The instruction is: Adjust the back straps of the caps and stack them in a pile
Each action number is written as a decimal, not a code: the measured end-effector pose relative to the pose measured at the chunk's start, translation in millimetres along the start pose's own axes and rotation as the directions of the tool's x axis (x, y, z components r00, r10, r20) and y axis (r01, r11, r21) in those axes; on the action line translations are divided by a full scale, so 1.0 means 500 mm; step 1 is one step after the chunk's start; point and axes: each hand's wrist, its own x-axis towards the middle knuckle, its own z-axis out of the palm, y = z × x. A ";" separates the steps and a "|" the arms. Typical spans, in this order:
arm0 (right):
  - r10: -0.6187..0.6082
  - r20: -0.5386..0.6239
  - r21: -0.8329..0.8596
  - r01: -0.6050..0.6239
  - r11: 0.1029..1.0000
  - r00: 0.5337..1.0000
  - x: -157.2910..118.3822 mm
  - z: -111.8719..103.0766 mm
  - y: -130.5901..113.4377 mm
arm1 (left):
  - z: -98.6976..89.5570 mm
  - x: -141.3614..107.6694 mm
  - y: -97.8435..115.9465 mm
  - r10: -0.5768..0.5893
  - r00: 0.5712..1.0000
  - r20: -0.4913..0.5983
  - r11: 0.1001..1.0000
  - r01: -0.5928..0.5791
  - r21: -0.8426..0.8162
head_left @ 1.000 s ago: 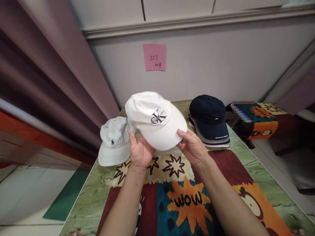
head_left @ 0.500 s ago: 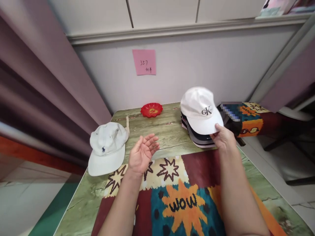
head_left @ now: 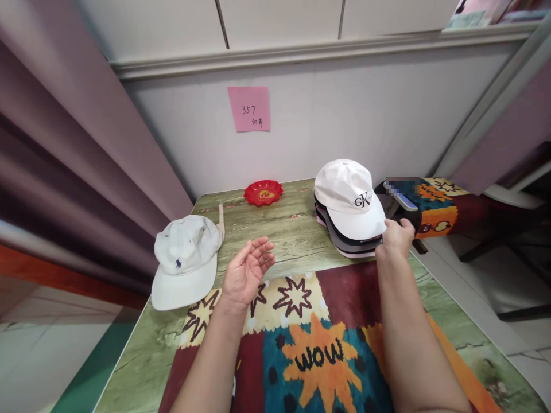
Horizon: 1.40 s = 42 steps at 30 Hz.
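Observation:
A white baseball cap (head_left: 344, 183) with dark "CK" letters tops a stack of darker caps (head_left: 350, 245) at the table's right side. Just off its brim is my right hand (head_left: 398, 236), fingers apart and holding nothing; the thumb side is close to or touching the brim edge. My left hand (head_left: 248, 272) hovers over the middle of the table, palm turned up, fingers loosely spread with nothing in them. Left of it lies an off-white cap (head_left: 187, 252) with a small dark emblem, its strap sticking up behind.
A red scalloped dish (head_left: 263, 193) sits at the table's back edge, below a pink paper note (head_left: 249, 109) on the wall. A patterned cloth (head_left: 321, 358) covers the table's front. Behind the stack, at right, is a dark object with a phone-like screen (head_left: 404, 198), partly blurred.
The white "CK" cap has come down slightly onto the stack. My right hand has let go of its brim and shifted a little right. My left hand stays almost where it was.

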 end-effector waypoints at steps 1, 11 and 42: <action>-0.064 -0.055 -0.055 0.061 0.997 0.996 -0.003 -0.003 -0.007 | 0.000 0.000 -0.001 -0.002 1.000 -0.005 1.000 0.002 0.003; -0.232 0.410 -0.595 0.452 0.665 0.882 -0.089 0.012 -0.019 | 0.001 -0.002 0.003 -0.008 1.000 -0.022 1.000 0.008 0.026; -0.670 0.186 -0.193 0.695 0.692 0.719 -0.158 0.031 -0.080 | -0.286 -0.004 0.146 0.922 0.313 -0.226 0.173 0.189 0.967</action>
